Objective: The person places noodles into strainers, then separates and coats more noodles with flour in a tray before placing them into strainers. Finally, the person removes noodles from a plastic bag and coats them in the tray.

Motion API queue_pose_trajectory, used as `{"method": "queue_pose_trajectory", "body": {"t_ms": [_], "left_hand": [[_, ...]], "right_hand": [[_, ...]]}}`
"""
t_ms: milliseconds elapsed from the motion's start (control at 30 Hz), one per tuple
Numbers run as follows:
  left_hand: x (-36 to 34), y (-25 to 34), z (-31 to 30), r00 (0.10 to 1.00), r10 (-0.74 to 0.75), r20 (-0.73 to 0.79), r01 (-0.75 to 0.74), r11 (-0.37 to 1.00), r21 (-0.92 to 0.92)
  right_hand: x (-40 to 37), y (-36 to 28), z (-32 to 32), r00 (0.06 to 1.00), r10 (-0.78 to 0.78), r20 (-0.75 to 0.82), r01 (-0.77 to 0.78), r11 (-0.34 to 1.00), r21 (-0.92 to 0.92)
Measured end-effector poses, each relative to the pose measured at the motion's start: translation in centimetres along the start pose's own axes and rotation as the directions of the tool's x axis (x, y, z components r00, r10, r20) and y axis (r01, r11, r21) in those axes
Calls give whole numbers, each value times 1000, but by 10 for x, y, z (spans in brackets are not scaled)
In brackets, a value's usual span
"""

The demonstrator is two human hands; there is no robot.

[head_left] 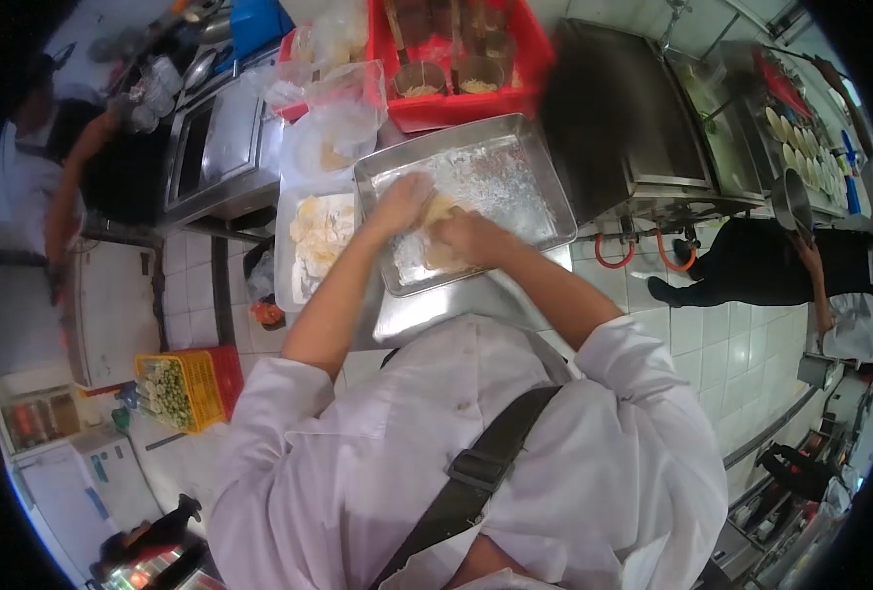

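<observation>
Both of my hands are inside a shallow metal tray (540,187) whose bottom is dusted with whitish flour or crumbs. My left hand (404,204) presses against the upper left of a pale yellow, coated piece of food (443,258), its fingers curled and partly hidden. My right hand (471,239) is closed at the food's right side, with its fingertips hidden against it. Exactly what kind of food it is cannot be made out. Left of the metal tray, a white tray (284,270) holds several pale yellow pieces (322,234) dusted with white.
A red bin (377,49) behind the tray holds containers with long handles. A clear plastic container (308,138) stands beside it. Steel counters flank me on both sides. On the right, a person (771,261) holds a metal bowl (792,202); another person (38,187) stands left.
</observation>
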State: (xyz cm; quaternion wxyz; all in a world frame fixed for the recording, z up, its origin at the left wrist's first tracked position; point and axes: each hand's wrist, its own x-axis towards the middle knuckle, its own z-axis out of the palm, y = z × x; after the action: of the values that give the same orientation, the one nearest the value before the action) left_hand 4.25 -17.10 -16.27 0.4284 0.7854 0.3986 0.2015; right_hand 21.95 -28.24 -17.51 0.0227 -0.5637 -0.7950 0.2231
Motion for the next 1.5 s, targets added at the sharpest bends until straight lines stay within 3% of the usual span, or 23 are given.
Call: {"method": "queue_pose_trajectory", "body": {"t_ms": [33,167,200,267,300,333,367,500,567,633,733,800,833,933,1033,1067,1133,1167,1233,1267,1300,1333,1500], "left_hand": [[-9,-8,5,1000,-1,1,1,1000,0],[-27,-22,19,998,-25,-53,34,984,177],[-28,-23,26,986,132,-106,-89,937,337],[-35,-16,48,995,71,-65,-63,991,119],[-40,-12,58,1000,27,-15,-28,995,-100],[-47,36,35,882,-398,253,471,763,-442],[-51,36,36,883,-392,258,468,767,-438],[-71,-10,78,901,-353,-252,365,931,-2],[-77,29,86,871,-483,94,422,635,-646],[-68,38,82,899,-431,76,337,571,-749],[-62,9,79,927,-229,-298,89,905,-417],[-64,36,43,776,-631,16,446,530,-721],[-66,54,33,780,-625,13,440,534,-723],[-61,75,20,805,-351,478,406,-262,-876],[-47,59,31,837,-148,526,494,-207,-844],[-42,61,25,843,-141,519,490,-198,-849],[-41,66,14,860,-153,487,479,-88,-873],[-40,78,9,861,-151,486,478,-86,-874],[-31,105,0,905,-233,355,385,95,-918],[-27,112,-5,907,-228,355,384,100,-918],[-19,119,-10,990,18,138,72,785,-616],[-13,126,-16,929,347,128,-356,933,56],[-11,165,-49,891,416,181,-447,873,194]], "right_hand": [[-8,19,-4,945,-315,92,311,949,58],[-22,65,-47,978,-157,138,137,980,144],[-21,55,-46,960,67,-273,-1,972,236],[-3,23,-11,530,433,-729,-338,896,287],[-7,9,-5,537,433,-724,-340,897,284],[-13,-4,-7,783,340,-521,-308,939,151],[-21,-13,-11,938,239,-252,-237,971,38],[-63,-35,-39,845,331,-421,-313,943,112],[-58,-56,-33,645,613,-456,-659,748,75],[-39,-39,-6,774,538,-334,-532,838,118],[-36,-31,-10,889,437,-139,-397,885,244],[-36,-30,-27,896,437,-85,-394,868,304],[-36,-32,-34,932,265,-246,-133,884,449],[-42,-46,-63,896,-5,-445,241,846,476],[-47,-28,-85,876,-146,-460,336,869,364],[-45,-12,-86,924,168,-344,187,586,788],[-32,-1,-77,835,549,30,68,-158,985],[-27,0,-67,836,549,28,70,-157,985],[-21,-2,-53,929,-36,368,-279,-720,635],[-24,-17,-59,932,-32,362,-273,-719,639],[-30,-36,-74,966,-43,257,-196,-769,609],[-30,-42,-84,987,-49,150,-127,-814,567],[-20,14,-76,983,61,173,-112,-549,828]]}}
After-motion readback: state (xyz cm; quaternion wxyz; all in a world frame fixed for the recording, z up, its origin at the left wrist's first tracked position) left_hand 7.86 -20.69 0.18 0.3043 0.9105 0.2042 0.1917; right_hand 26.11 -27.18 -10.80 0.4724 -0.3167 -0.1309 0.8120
